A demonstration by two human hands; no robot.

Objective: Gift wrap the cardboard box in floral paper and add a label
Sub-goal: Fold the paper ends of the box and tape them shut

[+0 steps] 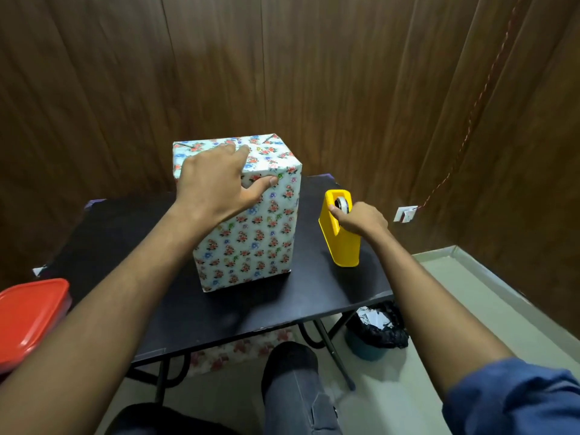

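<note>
A red-lidded container (pixel 29 318) is sitting at the far left edge, well apart from both hands. The left hand (pixel 213 180) is lying on top of the floral-wrapped box (pixel 251 233), fingers spread over the top face, thumb pressing the near side just below the top edge. The box is standing upright on the black table (pixel 125 246), under and below those fingers. Just right of it, the right hand (pixel 357 219) is curling its fingers around the yellow tape dispenser (pixel 342 246), at the tape roll (pixel 342 205).
</note>
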